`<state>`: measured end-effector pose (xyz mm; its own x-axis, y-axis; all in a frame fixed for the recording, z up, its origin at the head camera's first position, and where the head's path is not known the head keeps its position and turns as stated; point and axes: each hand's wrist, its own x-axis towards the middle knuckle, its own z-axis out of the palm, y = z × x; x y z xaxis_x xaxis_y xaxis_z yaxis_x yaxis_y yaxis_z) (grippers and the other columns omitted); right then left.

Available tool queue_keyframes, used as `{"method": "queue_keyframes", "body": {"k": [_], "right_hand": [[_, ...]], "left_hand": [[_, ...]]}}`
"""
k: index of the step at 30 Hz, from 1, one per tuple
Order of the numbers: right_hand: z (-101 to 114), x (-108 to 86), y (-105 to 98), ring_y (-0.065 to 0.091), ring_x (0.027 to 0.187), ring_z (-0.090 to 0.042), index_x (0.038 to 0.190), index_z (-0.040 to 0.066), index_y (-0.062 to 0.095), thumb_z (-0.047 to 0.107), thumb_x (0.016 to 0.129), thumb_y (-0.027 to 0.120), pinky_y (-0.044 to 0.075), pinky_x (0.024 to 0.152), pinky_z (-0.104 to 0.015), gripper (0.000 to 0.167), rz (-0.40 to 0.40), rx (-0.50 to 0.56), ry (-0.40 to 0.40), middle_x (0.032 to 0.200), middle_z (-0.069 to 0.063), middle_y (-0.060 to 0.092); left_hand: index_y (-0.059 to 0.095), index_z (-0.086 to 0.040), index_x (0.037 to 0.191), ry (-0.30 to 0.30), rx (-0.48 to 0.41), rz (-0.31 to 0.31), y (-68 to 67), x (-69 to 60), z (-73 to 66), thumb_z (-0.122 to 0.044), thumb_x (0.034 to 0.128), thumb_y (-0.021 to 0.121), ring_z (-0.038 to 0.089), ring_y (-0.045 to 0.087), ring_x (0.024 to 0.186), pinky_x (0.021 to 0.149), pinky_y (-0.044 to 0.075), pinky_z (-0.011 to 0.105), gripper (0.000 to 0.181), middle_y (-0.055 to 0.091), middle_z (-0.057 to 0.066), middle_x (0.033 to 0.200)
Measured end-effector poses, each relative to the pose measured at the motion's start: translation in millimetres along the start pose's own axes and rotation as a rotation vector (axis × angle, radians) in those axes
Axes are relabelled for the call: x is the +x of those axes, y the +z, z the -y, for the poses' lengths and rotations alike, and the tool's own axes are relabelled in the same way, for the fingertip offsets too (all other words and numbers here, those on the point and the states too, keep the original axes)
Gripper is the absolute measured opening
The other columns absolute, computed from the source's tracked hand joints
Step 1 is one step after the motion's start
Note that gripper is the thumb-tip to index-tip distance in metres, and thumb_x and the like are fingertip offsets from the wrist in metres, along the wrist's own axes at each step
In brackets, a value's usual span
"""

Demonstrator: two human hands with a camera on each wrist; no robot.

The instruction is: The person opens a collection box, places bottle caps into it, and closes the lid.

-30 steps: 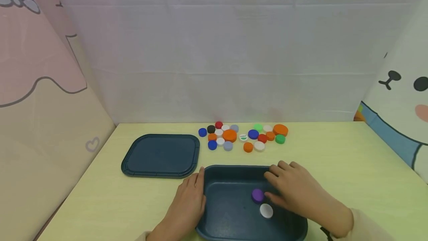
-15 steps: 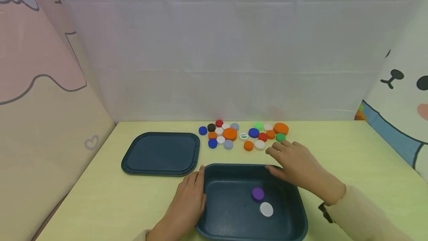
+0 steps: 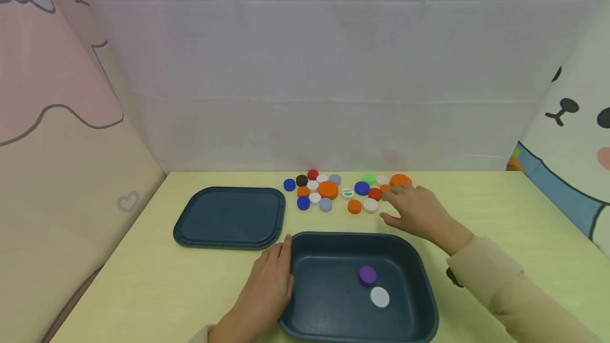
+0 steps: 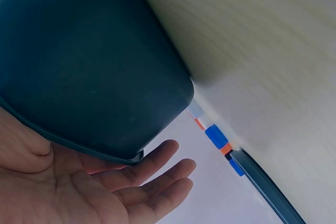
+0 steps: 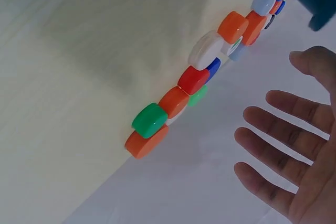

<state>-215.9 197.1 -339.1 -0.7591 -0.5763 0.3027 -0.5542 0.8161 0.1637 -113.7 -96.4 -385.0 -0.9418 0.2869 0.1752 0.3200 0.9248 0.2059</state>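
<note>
Right hand (image 3: 426,216) above the counter (image 3: 143,285), at the right end of the loose caps (image 3: 347,192); these lie clustered near the far edge, right of its middle. Right fingers released, spread, holding nothing; right wrist view shows them apart from the caps. Red cap (image 3: 375,194) just beside the fingertips in head view; green cap (image 5: 150,120) shows in right wrist view, hidden by the hand in head view. Left hand (image 3: 267,285) rests along the left wall of the dark box (image 3: 329,300), fingers relaxed, not clenched. Box open-topped, at the counter's near side; inside, toward its right, purple cap (image 3: 367,276) and white cap (image 3: 379,297), near each other. Flat dark lid (image 3: 229,218) toward the counter's far left corner, left of the caps
</note>
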Motion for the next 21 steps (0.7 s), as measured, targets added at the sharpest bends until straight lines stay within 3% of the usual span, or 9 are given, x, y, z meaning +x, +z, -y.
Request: {"method": "queue_keyframes", "body": {"k": [10, 17, 21], "right_hand": [[-14, 17.4, 23, 0.047, 0.058, -0.016, 0.088, 0.009, 0.060, 0.030, 0.076, 0.070, 0.040, 0.048, -0.027, 0.026, 0.138, 0.066, 0.073, 0.073, -0.003, 0.058], [-17, 26.7, 38, 0.057, 0.074, -0.023, 0.102, 0.008, 0.063, 0.030, 0.080, 0.066, 0.049, 0.058, -0.036, 0.031, 0.254, 0.110, 0.103, 0.095, -0.010, 0.065], [-16, 30.1, 42, 0.055, 0.073, -0.022, 0.105, 0.008, 0.063, 0.029, 0.080, 0.065, 0.049, 0.057, -0.036, 0.032, 0.285, 0.133, 0.104, 0.089, -0.008, 0.063]], "left_hand": [[0.036, 0.004, 0.136, -0.008, -0.011, 0.018, 0.7, 0.9, 0.0, -0.013, 0.0853, 0.055, 0.032, 0.048, 0.115, 0.093, 0.042, 0.044, 0.057, 0.051, 0.018, 0.124], [0.037, 0.004, 0.135, 0.011, 0.002, -0.003, 0.5, -0.4, 0.5, -0.013, 0.0846, 0.056, 0.032, 0.050, 0.114, 0.092, 0.043, 0.043, 0.057, 0.051, 0.018, 0.123], [0.037, 0.005, 0.135, 0.021, 0.006, -0.014, -0.3, -1.1, 0.7, -0.013, 0.0846, 0.056, 0.031, 0.050, 0.113, 0.091, 0.043, 0.043, 0.057, 0.052, 0.018, 0.122]]}}
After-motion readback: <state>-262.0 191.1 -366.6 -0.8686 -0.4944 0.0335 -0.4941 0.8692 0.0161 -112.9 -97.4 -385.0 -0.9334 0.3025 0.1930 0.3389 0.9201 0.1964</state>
